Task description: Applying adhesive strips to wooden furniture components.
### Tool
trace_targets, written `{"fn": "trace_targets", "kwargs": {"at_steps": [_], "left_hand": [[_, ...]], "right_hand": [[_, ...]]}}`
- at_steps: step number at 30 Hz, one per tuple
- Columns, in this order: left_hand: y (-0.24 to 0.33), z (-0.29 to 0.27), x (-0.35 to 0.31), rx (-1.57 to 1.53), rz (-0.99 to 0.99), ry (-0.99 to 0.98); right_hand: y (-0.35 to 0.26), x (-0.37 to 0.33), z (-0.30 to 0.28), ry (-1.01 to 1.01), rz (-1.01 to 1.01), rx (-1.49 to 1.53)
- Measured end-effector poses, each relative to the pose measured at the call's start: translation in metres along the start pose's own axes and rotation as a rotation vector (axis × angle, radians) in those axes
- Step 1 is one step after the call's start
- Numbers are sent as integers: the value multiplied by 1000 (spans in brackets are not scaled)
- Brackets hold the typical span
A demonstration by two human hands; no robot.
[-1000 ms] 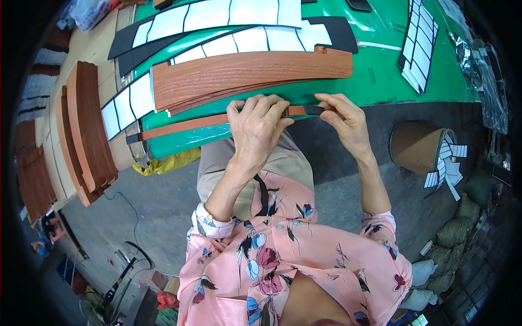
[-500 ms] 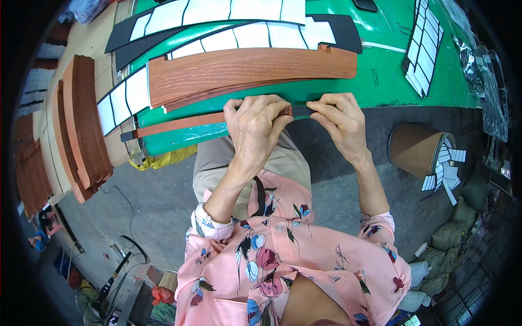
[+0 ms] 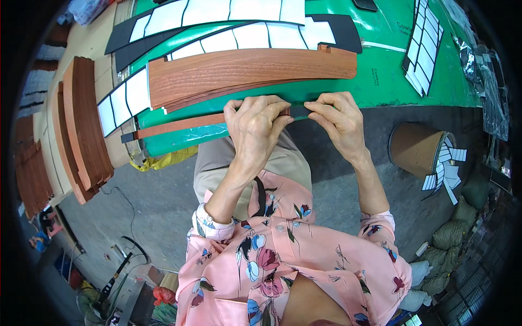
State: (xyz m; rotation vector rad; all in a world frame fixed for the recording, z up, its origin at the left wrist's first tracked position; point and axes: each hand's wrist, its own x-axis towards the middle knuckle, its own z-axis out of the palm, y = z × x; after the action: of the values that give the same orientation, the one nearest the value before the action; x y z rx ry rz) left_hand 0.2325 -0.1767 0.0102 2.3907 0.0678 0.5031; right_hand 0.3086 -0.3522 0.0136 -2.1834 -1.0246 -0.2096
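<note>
My left hand (image 3: 256, 122) is closed round the right part of a narrow brown wood-grain board (image 3: 182, 125), seen edge-on along the table's near edge. A black strip (image 3: 298, 111) sticks out past the board's right end. My right hand (image 3: 338, 122) pinches the free end of this strip between thumb and fingertips. At the board's far left end a short black tab (image 3: 128, 137) also sticks out. Just beyond my hands lies a stack of curved wood-grain boards (image 3: 244, 70), apart from both hands.
On the green table cover (image 3: 380, 81) lie white-faced pieces with black lines (image 3: 234, 35) and a similar strip (image 3: 423, 46) at the right. More brown boards (image 3: 87, 125) stand at the left. A brown bin (image 3: 413, 149) with white scraps stands on the floor at the right.
My right hand has shifted very slightly left, toward my left hand, still pinching the black strip. My left hand and the board look nearly unmoved.
</note>
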Motion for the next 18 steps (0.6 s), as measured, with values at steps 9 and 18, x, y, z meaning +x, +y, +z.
{"fn": "trace_targets", "kwargs": {"at_steps": [9, 18], "left_hand": [[0, 1, -1, 10, -10, -2], [-3, 4, -2, 6, 104, 66]], "right_hand": [[0, -1, 1, -1, 10, -8], [-2, -1, -1, -26, 13, -10]]}}
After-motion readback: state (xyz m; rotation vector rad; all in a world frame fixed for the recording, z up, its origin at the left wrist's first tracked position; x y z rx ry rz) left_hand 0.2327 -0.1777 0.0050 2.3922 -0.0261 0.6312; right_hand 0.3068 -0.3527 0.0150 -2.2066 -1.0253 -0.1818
